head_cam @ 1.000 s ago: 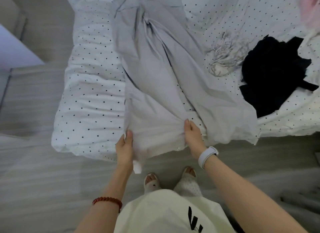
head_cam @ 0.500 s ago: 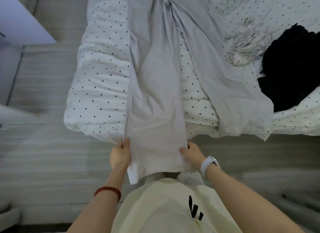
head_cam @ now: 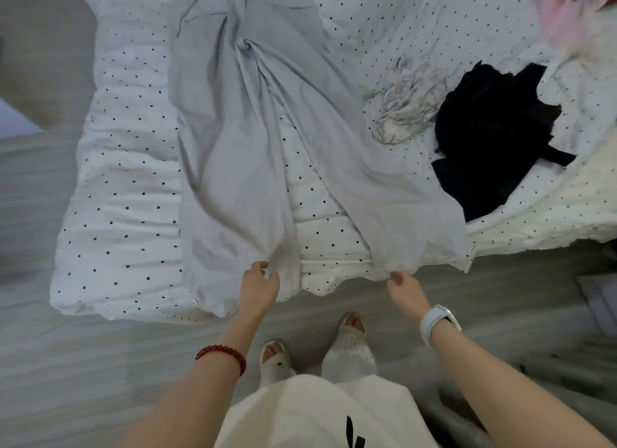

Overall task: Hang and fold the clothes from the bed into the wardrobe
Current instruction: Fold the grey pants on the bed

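A pair of light grey trousers (head_cam: pixel 233 154) lies spread on the dotted white bed (head_cam: pixel 127 187), its two legs fanning toward me and hanging over the near edge. My left hand (head_cam: pixel 258 285) pinches the hem of the left leg. My right hand (head_cam: pixel 402 287) reaches the hem of the right leg (head_cam: pixel 400 214) and its fingertips touch the cloth; whether they grip it I cannot tell. A crumpled pale garment (head_cam: pixel 400 110) and a black garment (head_cam: pixel 490 130) lie on the bed further right.
Something pink (head_cam: pixel 567 13) lies at the bed's far right corner. Grey floor (head_cam: pixel 83 364) runs along the bed's near side, where my feet stand in white slippers (head_cam: pixel 350 344). The wardrobe is out of view.
Both hands held one trouser leg's hem and pulled it toward me. Now that leg lies slack, my right hand has moved right to the other leg's hem.
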{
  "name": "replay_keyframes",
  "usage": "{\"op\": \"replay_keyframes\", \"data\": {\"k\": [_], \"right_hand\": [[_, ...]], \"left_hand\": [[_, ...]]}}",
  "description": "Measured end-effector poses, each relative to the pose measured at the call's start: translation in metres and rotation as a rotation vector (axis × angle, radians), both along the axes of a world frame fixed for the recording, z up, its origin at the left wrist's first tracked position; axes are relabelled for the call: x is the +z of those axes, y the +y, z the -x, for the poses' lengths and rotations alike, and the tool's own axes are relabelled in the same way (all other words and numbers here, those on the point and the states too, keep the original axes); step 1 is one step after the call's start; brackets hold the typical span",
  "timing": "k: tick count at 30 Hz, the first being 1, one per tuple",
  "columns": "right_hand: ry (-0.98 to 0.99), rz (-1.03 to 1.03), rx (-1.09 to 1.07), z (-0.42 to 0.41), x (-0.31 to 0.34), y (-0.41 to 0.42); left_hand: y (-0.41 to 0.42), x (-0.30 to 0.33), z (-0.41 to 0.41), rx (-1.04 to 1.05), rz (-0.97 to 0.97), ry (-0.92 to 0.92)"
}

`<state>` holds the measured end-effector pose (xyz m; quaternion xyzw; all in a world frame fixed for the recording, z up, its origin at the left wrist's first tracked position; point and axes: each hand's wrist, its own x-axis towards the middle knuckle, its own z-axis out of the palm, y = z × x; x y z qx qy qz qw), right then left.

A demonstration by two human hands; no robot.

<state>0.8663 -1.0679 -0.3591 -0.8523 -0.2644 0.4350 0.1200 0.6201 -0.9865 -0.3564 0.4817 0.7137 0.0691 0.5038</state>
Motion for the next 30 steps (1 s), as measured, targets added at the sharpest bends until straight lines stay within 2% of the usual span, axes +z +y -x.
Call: {"op": "replay_keyframes", "data": {"k": [7, 12, 15, 17, 21, 27, 30], "right_hand": [[-0.102, -0.128, -0.183, -0.117, -0.001, 0.037], [-0.152, -0.154, -0.226, -0.191, -0.026, 0.059], [-0.08, -0.144, -0.238, -0.221, -0.042, 0.067], [-0.024, -0.126, -0.218, -0.236, -0.051, 0.07], [0.109, -0.004, -0.043, -0.238, -0.053, 0.068], [0.134, -0.332, -0.145, -0.191, -0.014, 0.047], [0.202, -0.405, -0.165, -0.161, 0.008, 0.037]], "left_hand": [[0.026, -0.002, -0.139, -0.13, -0.013, -0.135], [0.035, -0.034, -0.217, 0.051, 0.202, -0.167], [0.034, -0.049, -0.246, 0.222, 0.265, -0.126], [0.034, -0.058, -0.259, 0.277, 0.263, -0.082], [0.028, -0.061, -0.258, 0.281, 0.234, -0.076], [0.004, -0.046, -0.219, 0.261, 0.196, -0.01], [-0.006, -0.038, -0.19, 0.227, 0.232, -0.013]]}}
